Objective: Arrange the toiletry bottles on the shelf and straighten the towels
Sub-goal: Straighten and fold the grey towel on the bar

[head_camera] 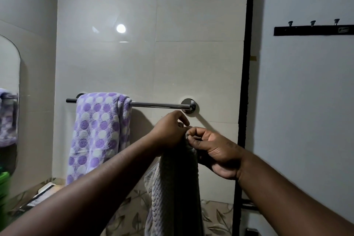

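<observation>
two hands | left hand (170, 132) pinches grey towel (176, 188) top | right hand (216, 151) pinches same edge

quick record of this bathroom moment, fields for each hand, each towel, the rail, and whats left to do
left hand: grips the top edge of the grey towel
right hand: pinches the same edge, right beside the left hand
grey towel: hangs down from both hands, just below the towel rail, not on it
dotted towel: draped over the rail's left part, right edge bunched
towel rail: right part bare
left to do: grey towel not yet hung; no bottles or shelf in view
</observation>
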The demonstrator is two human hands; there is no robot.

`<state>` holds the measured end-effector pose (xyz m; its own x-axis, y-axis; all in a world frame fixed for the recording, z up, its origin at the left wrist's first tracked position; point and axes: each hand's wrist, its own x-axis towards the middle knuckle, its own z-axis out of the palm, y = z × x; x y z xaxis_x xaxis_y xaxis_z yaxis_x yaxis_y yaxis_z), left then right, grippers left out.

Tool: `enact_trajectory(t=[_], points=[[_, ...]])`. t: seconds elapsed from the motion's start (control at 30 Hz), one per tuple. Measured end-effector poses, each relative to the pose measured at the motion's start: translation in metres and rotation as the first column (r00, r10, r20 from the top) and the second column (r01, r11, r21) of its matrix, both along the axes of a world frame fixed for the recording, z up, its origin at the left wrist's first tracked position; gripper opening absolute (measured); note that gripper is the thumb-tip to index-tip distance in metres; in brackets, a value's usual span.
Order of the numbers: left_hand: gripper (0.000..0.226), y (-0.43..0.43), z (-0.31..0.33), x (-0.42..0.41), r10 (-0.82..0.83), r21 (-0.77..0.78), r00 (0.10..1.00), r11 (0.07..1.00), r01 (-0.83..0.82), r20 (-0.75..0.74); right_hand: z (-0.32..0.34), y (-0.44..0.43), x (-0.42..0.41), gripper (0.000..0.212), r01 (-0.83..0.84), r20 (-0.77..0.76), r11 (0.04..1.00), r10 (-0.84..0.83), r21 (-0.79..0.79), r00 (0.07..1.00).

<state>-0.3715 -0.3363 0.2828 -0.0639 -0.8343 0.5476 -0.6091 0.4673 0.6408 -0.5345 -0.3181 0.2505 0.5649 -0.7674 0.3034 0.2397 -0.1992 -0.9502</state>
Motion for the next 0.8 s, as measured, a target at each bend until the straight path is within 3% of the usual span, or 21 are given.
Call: enact_trajectory(t=[0.13, 0.3, 0.37, 0.43, 0.53, 0.6, 0.67, 0.73, 0.8], points=[[0.021, 0.003, -0.002, 0.000, -0.063, 0.028, 0.985, 0.997, 0.068, -0.163, -0.003, -0.003, 0.003, 0.024, 0.115, -0.024, 0.993, -0.114, 0.027, 0.993], [0.025, 0.012, 0.012, 0.029, -0.029, 0.163, 0.969, 0.987, -0.012, 0.247, -0.006, -0.014, -0.011, 0.011, 0.371, -0.003, 0.928, -0.372, 0.018, 0.928], [0.021, 0.013, 0.014, 0.044, -0.017, 0.199, 0.963, 0.979, -0.038, 0.268, -0.006, -0.019, -0.021, 0.013, 0.438, -0.010, 0.899, -0.438, -0.004, 0.899], [0.022, 0.014, 0.013, 0.051, -0.039, 0.203, 0.982, 0.979, 0.001, 0.186, -0.007, -0.024, -0.027, 0.016, 0.487, -0.049, 0.872, -0.489, -0.045, 0.871], [0.035, 0.018, 0.009, 0.043, -0.207, 0.292, 0.965, 0.924, 0.246, -0.158, -0.006, -0.027, -0.025, 0.017, 0.611, -0.177, 0.769, -0.638, -0.187, 0.749], [0.034, 0.022, 0.007, 0.035, -0.252, 0.317, 0.904, 0.876, 0.365, -0.345, -0.002, -0.026, -0.019, 0.015, 0.712, -0.142, 0.651, -0.756, -0.263, 0.639], [0.029, 0.025, 0.004, 0.030, -0.247, 0.314, 0.868, 0.861, 0.401, -0.432, 0.005, -0.021, -0.016, 0.013, 0.794, -0.046, 0.537, -0.835, -0.284, 0.549], [0.024, 0.025, -0.002, 0.024, -0.247, 0.307, 0.850, 0.856, 0.417, -0.464, 0.015, -0.013, -0.015, 0.013, 0.813, 0.002, 0.505, -0.849, -0.289, 0.528], [0.020, 0.023, -0.007, 0.016, -0.248, 0.305, 0.831, 0.847, 0.436, -0.499, 0.022, -0.004, -0.009, 0.012, 0.785, 0.016, 0.544, -0.819, -0.297, 0.573]])
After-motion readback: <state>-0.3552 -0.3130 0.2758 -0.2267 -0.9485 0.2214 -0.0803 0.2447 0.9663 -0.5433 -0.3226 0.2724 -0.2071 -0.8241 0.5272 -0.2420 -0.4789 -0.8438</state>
